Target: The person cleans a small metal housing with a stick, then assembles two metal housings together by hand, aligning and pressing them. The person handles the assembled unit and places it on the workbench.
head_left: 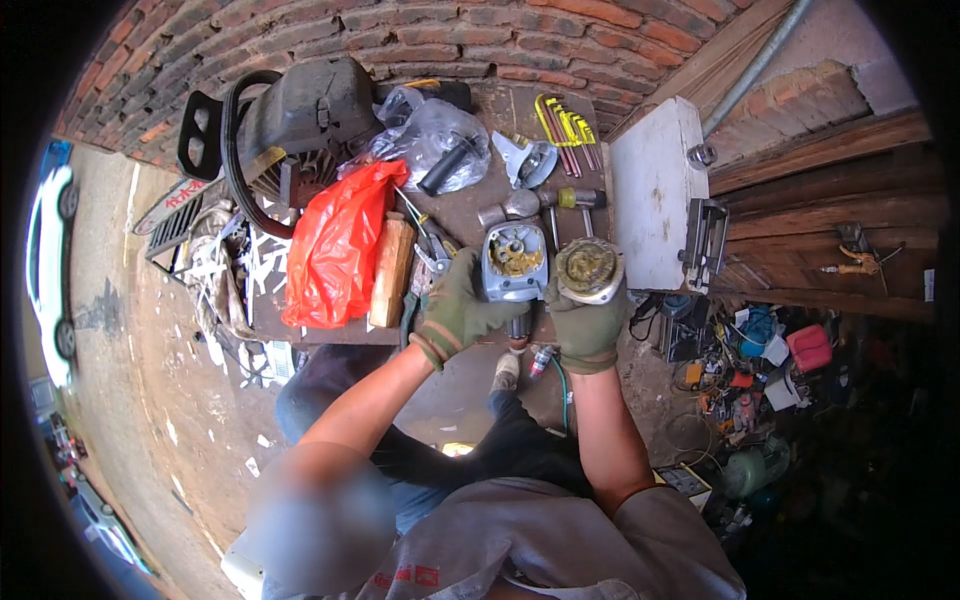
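Observation:
Two green work gloves cover my hands at the near edge of the bench. My left hand [462,312] grips the near left side of a grey gear housing [494,284], whose open cavity is smeared with yellowish grease. Just right of it, my right hand [588,325] holds a round metal gear cover [590,268] with its greasy inner face up. The two parts are close together but apart. A dark tool body [519,327] shows below the housing; how they join is hidden. Beyond the housing lie a hammer [521,204] and a second hammer with a yellow-green part [580,198].
Left on the bench are a red plastic bag [338,255], a wooden block [391,272], pliers [437,243] and a chainsaw [325,105]. Farther back lie a clear bag with a black side handle [450,165] and a yellow hex key set [566,125]. A white board [655,190] stands at right.

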`<state>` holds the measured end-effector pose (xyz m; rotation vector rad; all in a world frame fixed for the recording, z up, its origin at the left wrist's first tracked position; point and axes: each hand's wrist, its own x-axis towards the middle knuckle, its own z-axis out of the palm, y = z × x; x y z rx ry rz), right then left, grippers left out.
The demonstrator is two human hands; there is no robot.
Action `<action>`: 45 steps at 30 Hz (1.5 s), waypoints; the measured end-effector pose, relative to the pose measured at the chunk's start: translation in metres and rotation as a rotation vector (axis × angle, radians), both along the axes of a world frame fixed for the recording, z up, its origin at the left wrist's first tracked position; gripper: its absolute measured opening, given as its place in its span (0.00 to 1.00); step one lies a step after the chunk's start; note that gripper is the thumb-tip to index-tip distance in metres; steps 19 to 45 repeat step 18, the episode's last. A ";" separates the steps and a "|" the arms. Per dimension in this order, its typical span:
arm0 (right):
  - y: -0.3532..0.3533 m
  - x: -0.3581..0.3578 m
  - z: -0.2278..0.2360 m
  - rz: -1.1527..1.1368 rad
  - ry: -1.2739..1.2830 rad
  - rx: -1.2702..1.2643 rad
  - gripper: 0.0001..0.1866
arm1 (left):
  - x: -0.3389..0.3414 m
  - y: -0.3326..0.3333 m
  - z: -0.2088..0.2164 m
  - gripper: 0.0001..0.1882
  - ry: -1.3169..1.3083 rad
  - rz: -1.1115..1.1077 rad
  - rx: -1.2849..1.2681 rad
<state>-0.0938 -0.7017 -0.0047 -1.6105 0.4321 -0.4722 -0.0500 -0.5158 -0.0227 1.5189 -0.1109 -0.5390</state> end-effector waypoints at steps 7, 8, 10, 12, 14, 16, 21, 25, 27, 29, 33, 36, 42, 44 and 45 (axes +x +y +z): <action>0.008 -0.021 0.070 0.141 -0.078 0.045 0.24 | -0.015 0.001 0.073 0.45 0.106 0.074 -0.530; 0.009 -0.024 0.072 0.100 -0.071 -0.293 0.26 | -0.021 0.004 0.077 0.45 0.128 0.067 -0.535; 0.005 -0.029 0.079 0.138 -0.019 -0.544 0.28 | -0.028 0.005 0.083 0.46 0.139 0.055 -0.506; 0.011 -0.027 0.116 0.235 0.075 -0.777 0.29 | -0.021 0.011 0.100 0.45 0.241 -0.016 -0.522; 0.016 -0.027 0.112 0.191 0.007 -0.665 0.31 | -0.018 0.020 0.106 0.44 0.320 -0.094 -0.592; 0.016 -0.026 0.108 0.174 0.034 -0.659 0.31 | -0.016 0.033 0.108 0.45 0.460 -0.154 -0.761; 0.018 -0.026 0.103 0.166 0.040 -0.587 0.31 | -0.015 0.048 0.107 0.47 0.564 -0.181 -0.743; 0.018 -0.026 0.103 0.166 0.040 -0.587 0.31 | -0.015 0.048 0.107 0.47 0.564 -0.181 -0.743; 0.018 -0.026 0.103 0.166 0.040 -0.587 0.31 | -0.015 0.048 0.107 0.47 0.564 -0.181 -0.743; 0.018 -0.026 0.103 0.166 0.040 -0.587 0.31 | -0.015 0.048 0.107 0.47 0.564 -0.181 -0.743; 0.018 -0.026 0.103 0.166 0.040 -0.587 0.31 | -0.015 0.048 0.107 0.47 0.564 -0.181 -0.743; 0.018 -0.026 0.103 0.166 0.040 -0.587 0.31 | -0.015 0.048 0.107 0.47 0.564 -0.181 -0.743; 0.018 -0.026 0.103 0.166 0.040 -0.587 0.31 | -0.015 0.048 0.107 0.47 0.564 -0.181 -0.743; 0.018 -0.026 0.103 0.166 0.040 -0.587 0.31 | -0.015 0.048 0.107 0.47 0.564 -0.181 -0.743; 0.018 -0.026 0.103 0.166 0.040 -0.587 0.31 | -0.015 0.048 0.107 0.47 0.564 -0.181 -0.743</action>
